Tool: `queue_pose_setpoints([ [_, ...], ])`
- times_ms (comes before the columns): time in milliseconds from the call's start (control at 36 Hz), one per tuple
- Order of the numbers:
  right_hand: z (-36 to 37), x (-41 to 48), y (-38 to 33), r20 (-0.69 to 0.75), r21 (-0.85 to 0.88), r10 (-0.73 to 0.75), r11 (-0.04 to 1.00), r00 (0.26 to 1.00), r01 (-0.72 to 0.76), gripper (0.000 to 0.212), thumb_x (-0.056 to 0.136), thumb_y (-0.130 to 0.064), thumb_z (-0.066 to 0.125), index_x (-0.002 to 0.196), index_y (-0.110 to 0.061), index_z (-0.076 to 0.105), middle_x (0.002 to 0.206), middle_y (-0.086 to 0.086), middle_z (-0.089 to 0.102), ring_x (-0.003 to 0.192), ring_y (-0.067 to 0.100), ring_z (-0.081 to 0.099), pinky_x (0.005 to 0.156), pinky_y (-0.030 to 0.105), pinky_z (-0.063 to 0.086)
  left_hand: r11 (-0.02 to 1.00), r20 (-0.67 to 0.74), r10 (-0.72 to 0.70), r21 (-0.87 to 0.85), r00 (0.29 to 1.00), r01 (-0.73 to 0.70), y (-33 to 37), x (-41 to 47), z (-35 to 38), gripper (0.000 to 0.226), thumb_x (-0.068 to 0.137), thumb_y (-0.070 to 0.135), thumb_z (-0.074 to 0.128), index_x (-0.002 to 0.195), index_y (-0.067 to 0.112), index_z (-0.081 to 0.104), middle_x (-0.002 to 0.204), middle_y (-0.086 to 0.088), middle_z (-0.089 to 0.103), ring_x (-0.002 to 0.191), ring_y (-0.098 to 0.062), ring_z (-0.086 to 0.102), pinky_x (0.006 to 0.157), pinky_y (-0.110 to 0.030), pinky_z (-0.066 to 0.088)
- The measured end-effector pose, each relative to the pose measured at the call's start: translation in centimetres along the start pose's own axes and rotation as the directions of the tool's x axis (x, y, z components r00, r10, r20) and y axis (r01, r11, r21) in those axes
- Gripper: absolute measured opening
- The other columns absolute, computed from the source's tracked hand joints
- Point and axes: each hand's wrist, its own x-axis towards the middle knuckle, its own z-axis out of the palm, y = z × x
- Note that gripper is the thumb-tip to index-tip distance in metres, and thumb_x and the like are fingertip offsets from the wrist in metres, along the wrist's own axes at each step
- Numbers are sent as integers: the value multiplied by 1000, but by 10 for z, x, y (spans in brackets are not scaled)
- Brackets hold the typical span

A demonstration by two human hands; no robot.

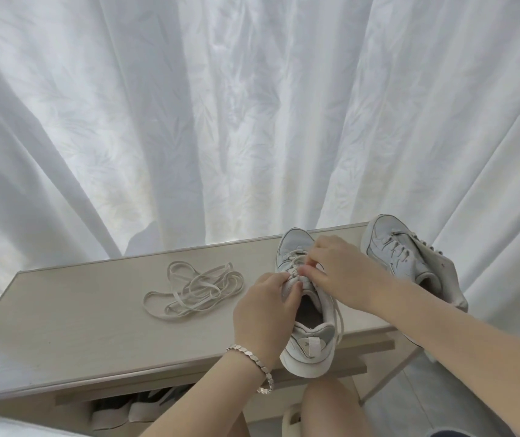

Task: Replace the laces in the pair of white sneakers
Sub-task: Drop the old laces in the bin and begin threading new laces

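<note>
A white sneaker (pixel 307 339) lies on the pale wooden top (pixel 79 316), toe away from me, heel hanging over the near edge. My left hand (pixel 265 313) grips its tongue and upper on the left side. My right hand (pixel 340 272) pinches the old lace (pixel 293 257) at the eyelets in the middle of the shoe. One loose lace end (pixel 340 323) trails down the shoe's right side. The second white sneaker (pixel 407 263) lies tilted at the right end of the top, still laced. A loose bundle of off-white laces (pixel 195 288) rests to the left of the shoes.
A white curtain (pixel 252 121) hangs right behind the top. Shelves below hold dark shoes (pixel 132 408). My knee (pixel 331 405) and a pale slipper (pixel 292 419) are under the near edge. A silver bracelet (pixel 252 362) is on my left wrist.
</note>
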Motion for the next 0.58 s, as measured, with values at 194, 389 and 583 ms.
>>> queue_pose_setpoints([
  [194,-17,-26,-13,272,338,-26,939,962,-71,41,97,-32,46,60,-17,54,46,-6,56,48,7,51,59,18,44,999,-7,13,-37,1000,-13,-3,-1,1,45,88,53,40,122,28,59,120,17,57,106,-5,54,81,-22,43],
  [389,-7,-8,0,182,322,132,928,974,-186,9,94,-26,51,98,-22,58,69,5,66,47,12,57,52,17,45,998,-42,18,-65,999,-21,-3,-1,1,31,94,40,48,120,29,60,118,16,58,106,-5,53,81,-22,42],
  [583,6,15,-3,71,108,100,988,992,-107,20,92,-33,53,106,-23,63,84,-16,37,90,6,40,75,21,30,992,-52,18,-121,998,-25,-8,0,3,27,96,35,45,114,26,63,112,12,61,100,-7,55,82,-25,43],
])
